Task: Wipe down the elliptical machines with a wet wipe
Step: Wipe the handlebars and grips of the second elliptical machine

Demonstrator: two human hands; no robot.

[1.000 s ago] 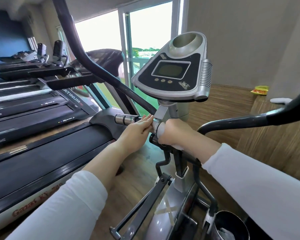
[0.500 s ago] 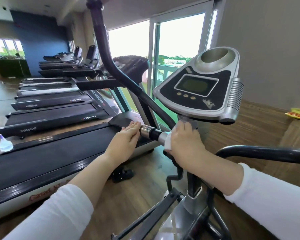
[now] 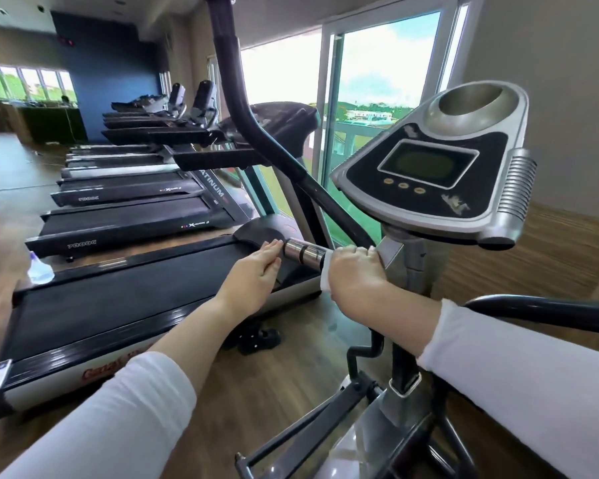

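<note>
The elliptical machine's grey console (image 3: 440, 174) stands at the right on a silver post. A short chrome handle bar (image 3: 303, 253) sticks out leftward below it. My right hand (image 3: 353, 274) grips the inner part of that bar with a white wet wipe (image 3: 325, 271) wrapped under the fingers; only the wipe's edge shows. My left hand (image 3: 256, 271) is flat, its straight fingertips touching the bar's outer end. A black swing arm (image 3: 256, 133) rises behind the bar.
A row of treadmills (image 3: 125, 216) runs along the left, the nearest belt just beyond my left hand. A clear spray bottle (image 3: 38, 271) stands on that treadmill's side rail. A second black handle (image 3: 547, 309) crosses at the right. Glass doors lie behind.
My view has swung left and up. My left hand slid outward along the chrome bar to its end, and my right hand with the wipe followed outward from the post onto the bar.
</note>
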